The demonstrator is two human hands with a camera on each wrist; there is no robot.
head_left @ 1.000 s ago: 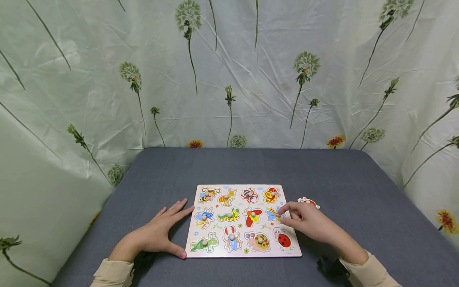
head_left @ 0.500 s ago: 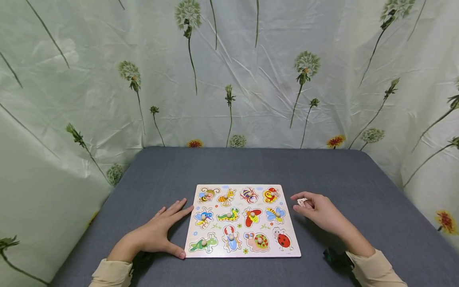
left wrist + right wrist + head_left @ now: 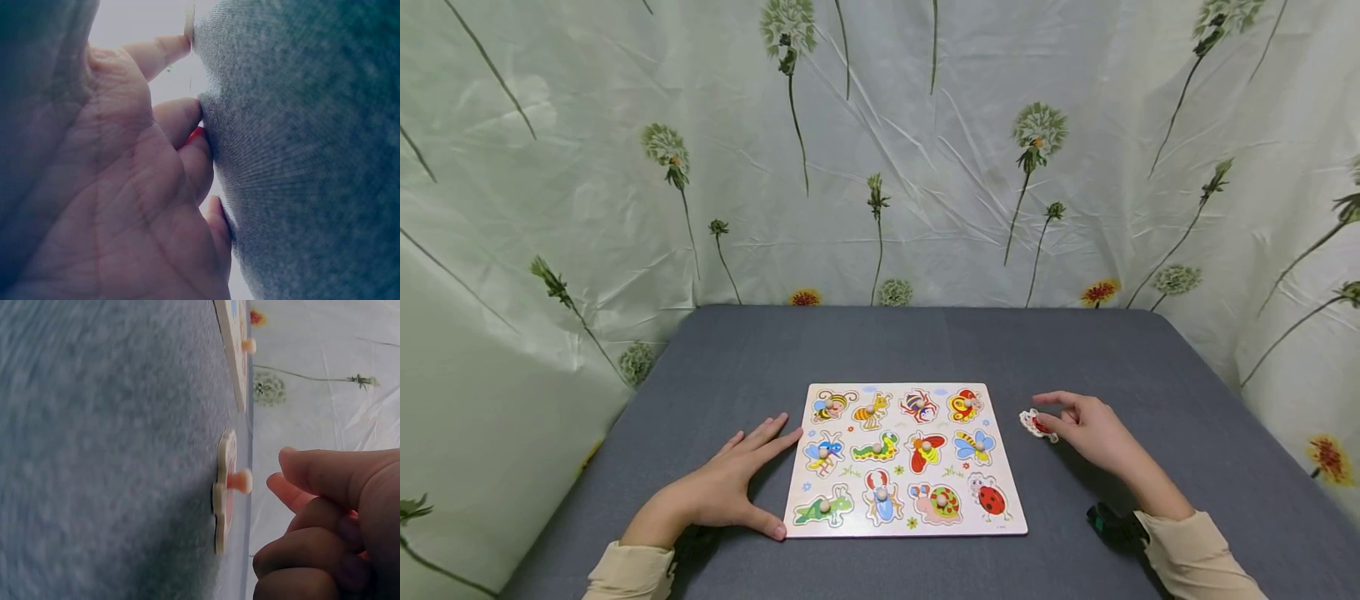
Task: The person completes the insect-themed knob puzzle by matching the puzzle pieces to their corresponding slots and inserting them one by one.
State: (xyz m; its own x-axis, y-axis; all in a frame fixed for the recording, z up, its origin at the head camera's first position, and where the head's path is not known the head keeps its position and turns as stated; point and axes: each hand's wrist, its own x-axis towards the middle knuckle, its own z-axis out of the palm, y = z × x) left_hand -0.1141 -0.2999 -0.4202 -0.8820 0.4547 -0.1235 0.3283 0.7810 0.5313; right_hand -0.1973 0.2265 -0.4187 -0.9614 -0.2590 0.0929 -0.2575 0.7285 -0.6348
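Note:
A wooden peg puzzle board (image 3: 892,533) lies on the table, with several knobbed insect pieces seated in its slots. Its lower right ladybug picture (image 3: 992,501) shows no knob. The person's left hand (image 3: 718,492) rests at the board's left edge, fingers spread, thumb and index fingertip touching it. Right of the board, a loose ladybug puzzle piece (image 3: 1038,425) lies flat on the table. Just beside and above it hovers the right hand (image 3: 1093,433), thumb and index finger parted, other fingers curled. In the right wrist view the piece's knob (image 3: 240,481) stands apart from the fingertips.
A dark grey cloth covers the table (image 3: 910,342). Behind it hangs a pale curtain (image 3: 955,208) printed with dandelions. A dark wrist device (image 3: 1112,527) sits below the right wrist.
The right hand has moved right from the blue-winged piece on the board to the loose ladybug piece, then drawn slightly back from it. The left hand keeps its place at the board's edge.

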